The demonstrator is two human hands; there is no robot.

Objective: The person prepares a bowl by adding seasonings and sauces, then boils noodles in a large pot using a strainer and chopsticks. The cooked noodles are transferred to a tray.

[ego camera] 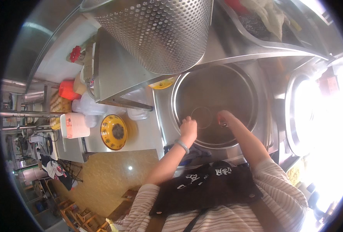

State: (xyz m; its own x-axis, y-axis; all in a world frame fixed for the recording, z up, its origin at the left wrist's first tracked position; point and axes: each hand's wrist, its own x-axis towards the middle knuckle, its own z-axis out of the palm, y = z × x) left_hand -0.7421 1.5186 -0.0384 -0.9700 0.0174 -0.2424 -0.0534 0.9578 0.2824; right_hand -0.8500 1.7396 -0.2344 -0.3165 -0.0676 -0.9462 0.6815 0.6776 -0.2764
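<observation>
A large round steel pot with brownish contents stands in front of me. My left hand, with a grey bangle on the wrist, is curled at the pot's near left rim; whether it holds anything is hidden. Beside its fingers a thin ring shows within the pot. Over the pot's middle right, my right hand is bent with its fingers down. Something small, red and metallic shows at those fingers, too unclear to name.
A perforated steel cylinder rests on a steel shelf above the pot. To the left are a yellow patterned bowl, stacked pale containers and clear plastic tubs. Dark cloth lies by the near rim. Another round vessel stands right.
</observation>
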